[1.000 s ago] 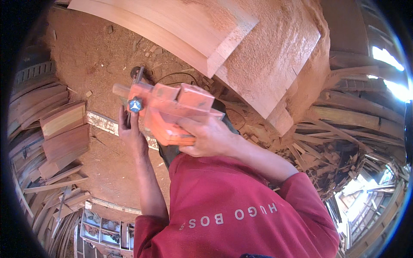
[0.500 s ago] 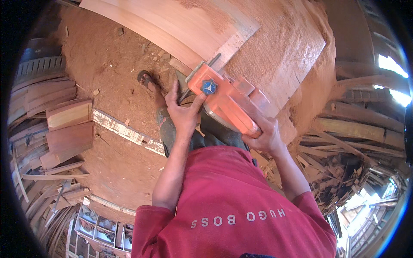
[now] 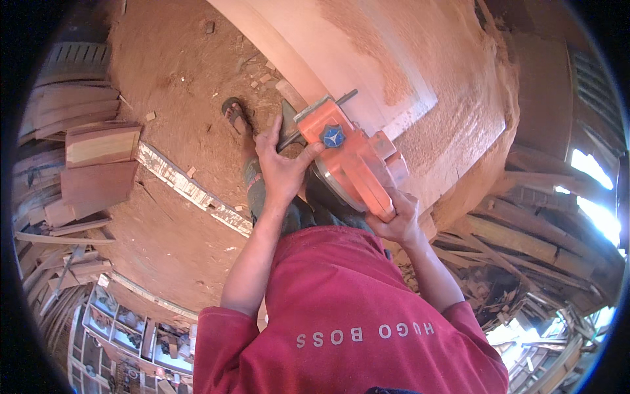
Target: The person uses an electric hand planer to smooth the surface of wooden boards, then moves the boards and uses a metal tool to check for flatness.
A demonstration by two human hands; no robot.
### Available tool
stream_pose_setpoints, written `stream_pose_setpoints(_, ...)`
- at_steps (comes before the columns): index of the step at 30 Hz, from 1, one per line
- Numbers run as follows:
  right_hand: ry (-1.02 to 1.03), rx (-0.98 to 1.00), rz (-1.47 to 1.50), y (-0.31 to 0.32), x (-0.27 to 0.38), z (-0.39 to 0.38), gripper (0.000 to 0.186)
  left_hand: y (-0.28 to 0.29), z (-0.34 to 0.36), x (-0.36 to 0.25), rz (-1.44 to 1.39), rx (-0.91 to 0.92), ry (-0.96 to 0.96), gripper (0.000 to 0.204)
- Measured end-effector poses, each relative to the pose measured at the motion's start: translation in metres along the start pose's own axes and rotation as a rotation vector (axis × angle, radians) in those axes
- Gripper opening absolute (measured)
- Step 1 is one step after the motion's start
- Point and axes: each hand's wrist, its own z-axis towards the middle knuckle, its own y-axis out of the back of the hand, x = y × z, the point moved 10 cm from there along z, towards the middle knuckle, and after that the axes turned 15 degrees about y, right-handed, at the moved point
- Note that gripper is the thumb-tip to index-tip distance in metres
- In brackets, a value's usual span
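An orange circular saw (image 3: 359, 164) with a blue star-shaped knob (image 3: 333, 136) is held in front of my waist, tilted over the near edge of a pale wooden board (image 3: 302, 33). My right hand (image 3: 399, 222) is closed round its rear handle. My left hand (image 3: 281, 169) grips its front left side, thumb against the orange housing beside the knob and fingers along the metal base plate (image 3: 289, 125). A thin metal rod (image 3: 346, 97) sticks out past the front of the saw. Part of a round metal disc shows under the body; its lower side is hidden.
Sawdust coats the wide board surface (image 3: 459, 131) and the floor (image 3: 177, 85). A long whitish strip of wood (image 3: 190, 192) lies on the floor at left. Stacked planks (image 3: 98, 164) stand far left, and scrap wood (image 3: 518, 223) is piled at right.
My view has shifted, so the board sits farther right. The saw has moved slightly to the right and down with both hands still on it.
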Motion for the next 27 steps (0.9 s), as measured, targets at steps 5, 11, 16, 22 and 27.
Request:
stream_pose_setpoints(5, 0.009, -0.023, 0.002, -0.021, 0.01, 0.066, 0.028, 0.035, 0.06, -0.018, -0.035, -0.049, -0.084, 0.096)
stream_pose_setpoints(11, 0.073, 0.006, -0.053, -0.05, 0.036, 0.187, 0.026, 0.083, 0.163, -0.054, -0.193, 0.002, -0.09, 0.085)
stream_pose_setpoints(16, 0.532, -0.121, -0.207, -0.077, 0.075, 0.29, 0.034, 0.151, 0.243, -0.115, -0.097, 0.017, -0.242, 0.081)
stream_pose_setpoints(22, 0.396, -0.159, 0.001, -0.088, 0.09, 0.29, 0.042, 0.214, 0.254, -0.127, -0.169, -0.233, -0.344, 0.075)
stream_pose_setpoints(27, 0.181, 0.017, 0.228, -0.094, 0.102, 0.154, 0.058, 0.179, 0.106, -0.028, -0.012, -0.189, -0.257, 0.066)
